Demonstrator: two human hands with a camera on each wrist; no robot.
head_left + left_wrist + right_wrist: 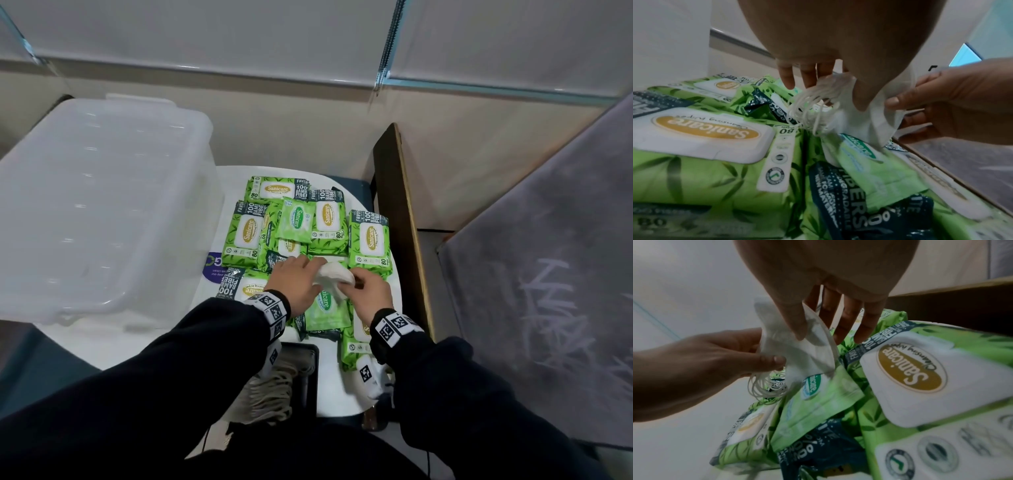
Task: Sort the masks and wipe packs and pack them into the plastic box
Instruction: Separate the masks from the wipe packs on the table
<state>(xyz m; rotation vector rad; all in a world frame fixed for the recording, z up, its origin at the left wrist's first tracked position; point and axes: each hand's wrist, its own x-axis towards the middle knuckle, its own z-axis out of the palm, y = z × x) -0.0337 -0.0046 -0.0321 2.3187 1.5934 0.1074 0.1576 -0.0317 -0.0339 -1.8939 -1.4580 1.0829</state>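
Sanicare wipe packs [369, 240] — "80", "100"

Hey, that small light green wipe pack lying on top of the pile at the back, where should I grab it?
Pinch the small pack from above across its two long edges. It lies flat on the big packs, is thin, and those edges look free.

masks [334, 277]: matt cloth; wipe packs [370, 238]: glossy plastic; box [102, 205]: translucent plastic
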